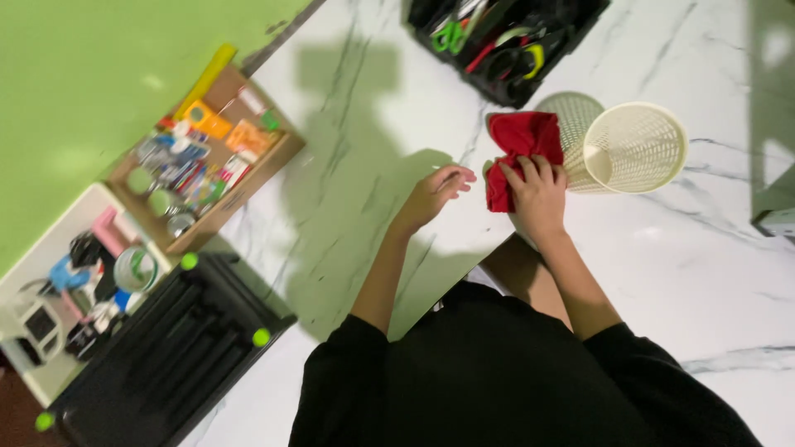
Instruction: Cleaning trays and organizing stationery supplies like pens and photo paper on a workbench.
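My right hand (538,197) lies on a red cloth (523,135) and grips its lower part against the white marble surface (373,124). The cloth sits right beside a cream mesh basket (636,149) that lies on its side, its open mouth facing me. My left hand (434,195) hovers just left of the cloth with fingers loosely apart and holds nothing. Both arms come out of black sleeves at the bottom of the view.
A black tray (580,29) with green scissors and tools sits at the top. At the left stand a wooden box (277,157) of stationery, a white box (41,248) of odds and ends, and a black rack (166,356) with green knobs. A green surface (83,83) fills the upper left.
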